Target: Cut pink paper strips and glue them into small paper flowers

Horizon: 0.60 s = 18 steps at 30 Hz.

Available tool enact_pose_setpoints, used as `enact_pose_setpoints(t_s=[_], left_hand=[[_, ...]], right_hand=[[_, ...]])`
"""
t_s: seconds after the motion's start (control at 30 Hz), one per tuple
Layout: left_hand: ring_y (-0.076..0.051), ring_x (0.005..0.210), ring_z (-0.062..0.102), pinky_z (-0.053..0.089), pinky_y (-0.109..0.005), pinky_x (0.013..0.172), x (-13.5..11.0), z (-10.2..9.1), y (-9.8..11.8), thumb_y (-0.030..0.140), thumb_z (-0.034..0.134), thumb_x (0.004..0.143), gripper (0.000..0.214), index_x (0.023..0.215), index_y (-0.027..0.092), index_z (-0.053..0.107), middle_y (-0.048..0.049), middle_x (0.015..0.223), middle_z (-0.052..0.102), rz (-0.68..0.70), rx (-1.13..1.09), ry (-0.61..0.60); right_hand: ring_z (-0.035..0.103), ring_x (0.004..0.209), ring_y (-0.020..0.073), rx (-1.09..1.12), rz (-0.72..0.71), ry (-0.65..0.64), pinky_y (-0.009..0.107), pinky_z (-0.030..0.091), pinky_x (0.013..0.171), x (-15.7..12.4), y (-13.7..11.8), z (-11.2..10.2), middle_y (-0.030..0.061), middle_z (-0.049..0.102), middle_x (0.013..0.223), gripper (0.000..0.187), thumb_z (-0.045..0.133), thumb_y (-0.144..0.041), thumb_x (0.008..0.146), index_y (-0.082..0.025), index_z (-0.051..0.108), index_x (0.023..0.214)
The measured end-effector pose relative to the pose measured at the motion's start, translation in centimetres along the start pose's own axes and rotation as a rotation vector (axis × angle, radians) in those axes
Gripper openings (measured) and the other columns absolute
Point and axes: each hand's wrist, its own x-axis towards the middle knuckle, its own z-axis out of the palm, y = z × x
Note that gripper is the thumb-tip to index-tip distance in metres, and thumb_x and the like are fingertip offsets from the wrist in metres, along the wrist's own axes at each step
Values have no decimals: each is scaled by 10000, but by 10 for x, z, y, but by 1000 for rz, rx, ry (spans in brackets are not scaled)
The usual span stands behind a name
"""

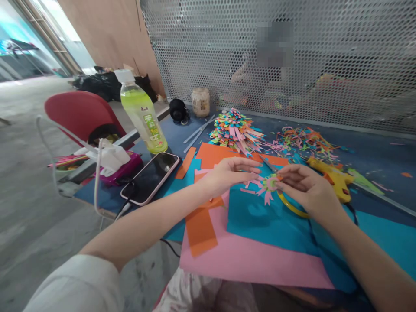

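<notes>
My right hand pinches a small fringed paper flower in pink and green, with a bit of orange at the fingertips. Close to the flower's left side is my left hand, its fingers stretched out and apart; whether a fingertip touches the pink strips is hard to tell. Beneath my right hand lie scissors with a yellow handle, partly hidden. Under both hands are sheets of blue paper, pink paper and orange paper. A cone of layered fringed paper stands behind them.
A yellow glue gun lies at right, before a heap of paper shreds. At left are a phone with a cable, a drink bottle and a tissue box. Perforated metal mesh borders the table's back; a person is behind it.
</notes>
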Motion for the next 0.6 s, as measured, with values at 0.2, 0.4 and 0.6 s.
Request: enact_pose_setpoints(t_s=[0.2,0.4,0.6], left_hand=[[-142,822,665,485,-264,772,-2,2,1,178,743,638,337,958,127,651,-65,892,688,-29,-25,-39],[-134,811,662,486,-313,844,-3,1,2,165,761,611,369,960,125,648,-58,873,699,-17,-18,-62],[-152,883,655,479,-330,869,-3,0,2,164,753,617,408,1009,144,643,-64,927,703,6,37,-111]], right_hand=[[659,772,209,-27,-6,2,397,555,795,0,-1,2,3,655,782,366,801,-428,539,-257,568,763],[660,802,198,-35,-34,-24,377,546,822,0,4,0,-4,656,806,332,791,-391,572,-261,583,795],[658,802,210,-38,-41,-30,394,547,814,-1,0,1,8,657,808,320,792,-382,574,-259,580,780]])
